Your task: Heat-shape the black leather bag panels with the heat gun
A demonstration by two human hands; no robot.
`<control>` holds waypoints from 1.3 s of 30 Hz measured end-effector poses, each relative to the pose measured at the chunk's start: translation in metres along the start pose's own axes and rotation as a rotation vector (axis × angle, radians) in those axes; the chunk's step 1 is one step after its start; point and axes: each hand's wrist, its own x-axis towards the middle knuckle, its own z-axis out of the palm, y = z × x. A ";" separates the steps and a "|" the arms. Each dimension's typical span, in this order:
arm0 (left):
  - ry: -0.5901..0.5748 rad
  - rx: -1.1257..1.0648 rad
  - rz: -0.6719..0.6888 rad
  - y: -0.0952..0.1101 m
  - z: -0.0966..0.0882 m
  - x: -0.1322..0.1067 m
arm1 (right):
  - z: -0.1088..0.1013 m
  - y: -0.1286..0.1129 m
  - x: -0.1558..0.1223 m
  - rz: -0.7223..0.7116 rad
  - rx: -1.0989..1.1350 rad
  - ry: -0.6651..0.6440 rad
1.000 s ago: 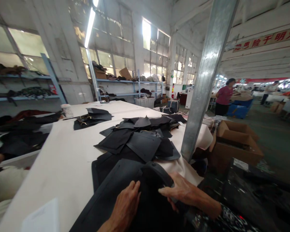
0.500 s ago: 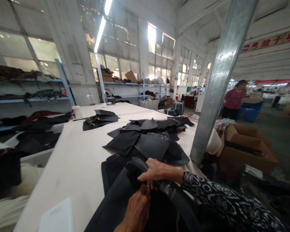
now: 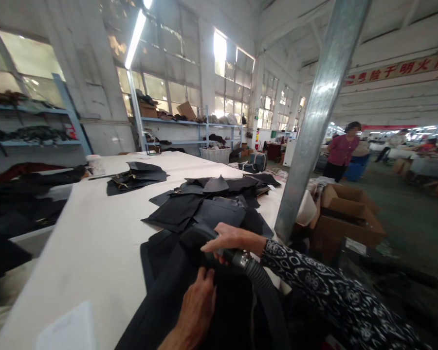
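Dark garment (image 3: 175, 287) spread on near edge of white table (image 3: 95, 243), mostly flat, one end bunched up under the hands. Right hand (image 3: 228, 239) closed around black nozzle (image 3: 204, 236) of grey ribbed hose (image 3: 266, 296), fingers wrapped over it, nozzle pressed onto the cloth. Left hand (image 3: 197, 304) flat on the garment just beside the nozzle, fingers extended and gripping nothing, pinning fabric. Judged mid-pass: only the bunched end under the nozzle, rest of the garment not yet reached. Heap of cut black pieces (image 3: 208, 204) just beyond, smaller stack (image 3: 136, 177) farther back, both apparently untouched. Steel post (image 3: 314, 121) at right table edge, cardboard boxes (image 3: 345, 214) past it. Person in magenta top (image 3: 341, 150) well apart.
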 end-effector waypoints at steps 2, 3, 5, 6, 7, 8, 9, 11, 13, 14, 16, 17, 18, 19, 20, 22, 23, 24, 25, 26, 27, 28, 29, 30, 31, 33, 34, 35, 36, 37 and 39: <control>0.033 0.037 -0.043 0.004 -0.001 0.002 | -0.009 0.003 -0.016 -0.020 -0.003 0.020; 0.040 0.054 -0.049 0.006 -0.002 0.003 | -0.013 0.005 -0.026 -0.034 -0.018 0.027; 0.044 0.093 -0.046 0.010 -0.002 0.006 | -0.021 0.009 -0.048 -0.054 -0.038 0.049; 0.045 0.117 -0.041 0.010 -0.003 0.008 | -0.024 0.013 -0.060 -0.066 -0.034 0.072; 0.048 0.142 -0.036 0.011 -0.003 0.009 | -0.026 0.017 -0.072 -0.068 -0.026 0.088; 0.052 0.170 -0.034 0.010 -0.004 0.010 | -0.028 0.021 -0.083 -0.063 -0.014 0.107; 0.057 0.197 -0.034 0.009 -0.005 0.010 | -0.029 0.027 -0.094 -0.052 -0.003 0.131; 0.085 0.251 -0.034 0.005 -0.007 0.010 | -0.031 0.040 -0.116 -0.016 0.024 0.194; 0.121 0.328 -0.027 0.001 -0.007 0.009 | -0.031 0.055 -0.134 0.022 0.063 0.268; 0.130 0.367 -0.016 -0.001 -0.007 0.009 | -0.030 0.063 -0.143 0.038 0.082 0.297; 0.118 0.429 0.015 -0.003 -0.007 0.009 | -0.027 0.080 -0.156 0.048 0.116 0.317; 0.100 0.444 0.030 -0.003 -0.006 0.010 | -0.025 0.088 -0.162 0.040 0.127 0.315; 0.080 0.447 0.045 -0.002 -0.006 0.011 | -0.022 0.095 -0.166 0.029 0.134 0.311; 0.060 0.447 0.058 -0.001 -0.006 0.012 | -0.019 0.101 -0.169 0.017 0.144 0.302; 0.042 0.450 0.065 0.000 -0.006 0.013 | -0.017 0.107 -0.171 0.012 0.156 0.296; 0.011 0.460 0.066 0.002 -0.007 0.015 | -0.012 0.115 -0.171 0.041 0.188 0.291; 0.001 0.467 0.063 0.003 -0.008 0.015 | -0.010 0.118 -0.170 0.058 0.205 0.286; -0.006 0.474 0.059 0.004 -0.009 0.015 | -0.008 0.120 -0.167 0.065 0.220 0.282; -0.009 0.481 0.054 0.005 -0.009 0.015 | -0.007 0.123 -0.164 0.065 0.227 0.273; -0.012 0.487 0.050 0.005 -0.009 0.014 | -0.006 0.125 -0.161 0.057 0.228 0.263; -0.016 0.492 0.047 0.006 -0.010 0.013 | -0.005 0.127 -0.157 0.047 0.225 0.250; -0.020 0.494 0.045 0.006 -0.010 0.012 | -0.005 0.129 -0.154 0.034 0.224 0.242; -0.028 0.495 0.042 0.007 -0.011 0.011 | -0.004 0.132 -0.151 0.027 0.226 0.235; -0.036 0.493 0.040 0.007 -0.012 0.011 | -0.004 0.133 -0.148 0.023 0.234 0.233; -0.048 0.488 0.042 0.008 -0.013 0.011 | -0.005 0.135 -0.146 0.021 0.246 0.235; -0.070 0.472 0.046 0.007 -0.014 0.011 | -0.007 0.137 -0.144 0.011 0.267 0.277; -0.076 0.460 0.047 0.007 -0.015 0.013 | -0.009 0.138 -0.145 0.004 0.267 0.312; -0.076 0.445 0.042 0.005 -0.016 0.014 | -0.011 0.138 -0.146 0.001 0.260 0.353; -0.071 0.423 0.032 0.003 -0.017 0.016 | -0.014 0.139 -0.148 -0.004 0.251 0.391; -0.063 0.393 0.014 0.001 -0.018 0.018 | -0.017 0.140 -0.151 -0.008 0.238 0.419; -0.043 0.301 -0.030 -0.007 -0.021 0.023 | -0.020 0.143 -0.158 -0.010 0.229 0.434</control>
